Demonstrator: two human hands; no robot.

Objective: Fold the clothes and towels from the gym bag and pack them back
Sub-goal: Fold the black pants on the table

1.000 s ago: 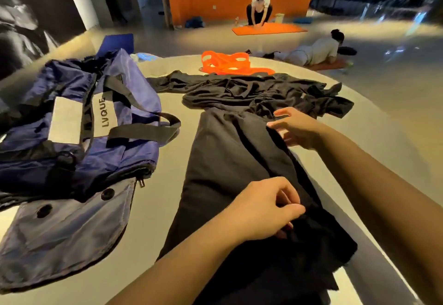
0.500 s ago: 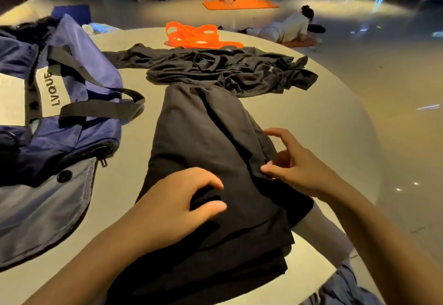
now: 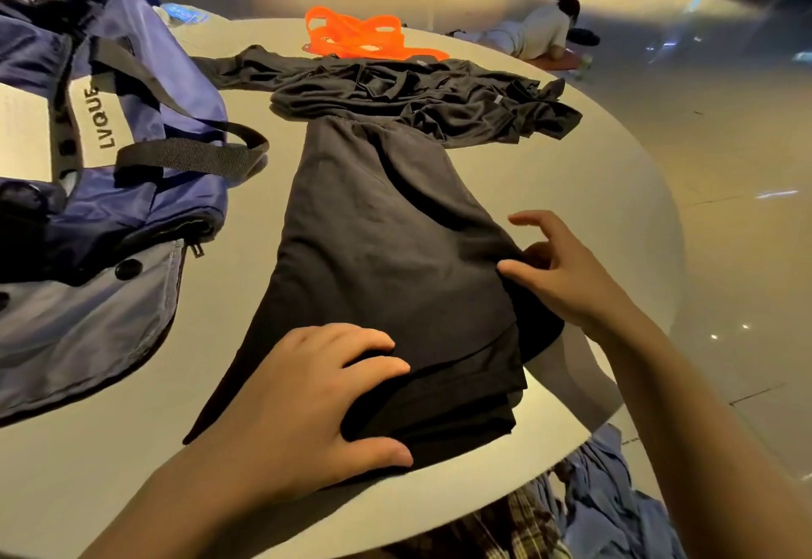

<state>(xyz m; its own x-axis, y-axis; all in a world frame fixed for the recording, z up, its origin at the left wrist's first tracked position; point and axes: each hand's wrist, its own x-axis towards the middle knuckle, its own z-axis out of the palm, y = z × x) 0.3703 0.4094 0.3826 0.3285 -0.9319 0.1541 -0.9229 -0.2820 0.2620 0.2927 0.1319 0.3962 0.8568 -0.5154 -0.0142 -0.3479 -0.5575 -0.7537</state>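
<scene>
Fingers, left hand (image 3: 320, 391): curled over near end of black garment (image 3: 386, 259), thumb at hem, gripping layered cloth.
Fingers, right hand (image 3: 567, 277): loosely spread, fingertips pinching right edge of same garment.
Garment position: flat, lengthwise on round table (image 3: 615, 189), between gym bag (image 3: 132, 154) and table edge; crumpled dark clothes (image 3: 417, 97) beyond.
Step in hand: probably aligning edges before next fold.
Next move: probably lift near end, carry toward waistband, keep layers square.
Packing: not yet begun.
</scene>
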